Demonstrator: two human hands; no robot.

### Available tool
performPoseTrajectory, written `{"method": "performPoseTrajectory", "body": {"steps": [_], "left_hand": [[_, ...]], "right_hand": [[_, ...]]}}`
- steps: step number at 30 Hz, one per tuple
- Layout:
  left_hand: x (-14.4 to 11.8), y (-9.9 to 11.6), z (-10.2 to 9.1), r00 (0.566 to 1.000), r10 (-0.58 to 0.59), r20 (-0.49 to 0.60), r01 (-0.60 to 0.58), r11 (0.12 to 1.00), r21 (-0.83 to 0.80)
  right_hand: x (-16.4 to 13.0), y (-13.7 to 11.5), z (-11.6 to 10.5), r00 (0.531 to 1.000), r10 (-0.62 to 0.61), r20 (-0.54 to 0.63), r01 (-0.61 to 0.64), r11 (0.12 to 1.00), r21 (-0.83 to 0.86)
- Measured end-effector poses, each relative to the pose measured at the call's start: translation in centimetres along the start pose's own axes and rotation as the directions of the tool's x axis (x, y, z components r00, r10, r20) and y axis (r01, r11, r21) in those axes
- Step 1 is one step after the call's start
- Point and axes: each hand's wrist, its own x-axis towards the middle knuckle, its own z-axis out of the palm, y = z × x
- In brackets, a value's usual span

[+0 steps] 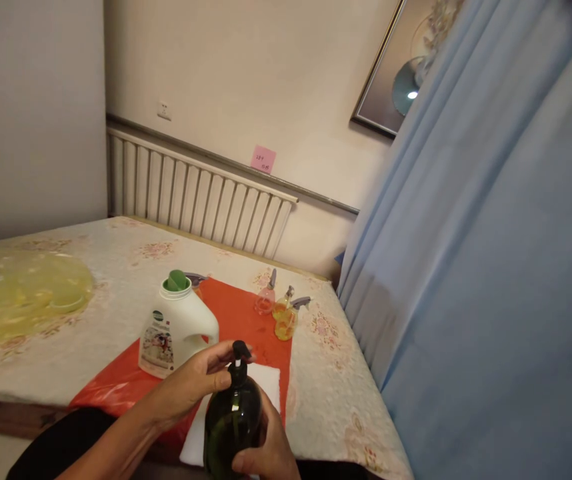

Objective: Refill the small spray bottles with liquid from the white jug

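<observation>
A dark green pump bottle (232,419) stands upright at the near edge of the table, over a white cloth (269,383). My right hand (266,453) wraps around the bottle's lower body. The fingers of my left hand (193,383) pinch the black pump head (240,353) and its collar at the top. Just to the left stands a white detergent jug (176,330) with a green cap, on a red sheet (246,313).
Three small spray bottles (283,313) with pink and yellow liquid stand at the far right of the red sheet. A yellow translucent plastic bag (21,293) lies at the table's left. A radiator (196,200) runs behind the table. Blue curtains (491,267) hang on the right.
</observation>
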Motion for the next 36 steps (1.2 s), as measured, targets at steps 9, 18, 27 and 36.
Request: {"method": "performPoseTrajectory", "body": {"steps": [9,18,27,36], "left_hand": [[0.1,0.7,0.5,0.998,-0.003,-0.063,0.002,1.000,-0.007],[0.3,1.1,0.9,0.989,-0.011,-0.146,0.014,1.000,0.017],[0.2,3.1,0.3,0.936,0.125,-0.329,-0.140,0.990,-0.024],[0.1,3.9,-0.1,0.849,0.203,-0.489,-0.285,0.953,-0.099]], "right_hand": [[0.0,0.1,-0.1,1.000,0.003,0.005,-0.003,1.000,-0.025],[0.1,-0.1,-0.1,0.999,0.031,-0.006,-0.031,0.999,-0.033],[0.0,0.0,0.0,0.998,0.059,-0.006,-0.059,0.998,-0.008],[-0.1,0.7,-0.8,0.997,0.067,-0.038,-0.070,0.995,-0.076]]}}
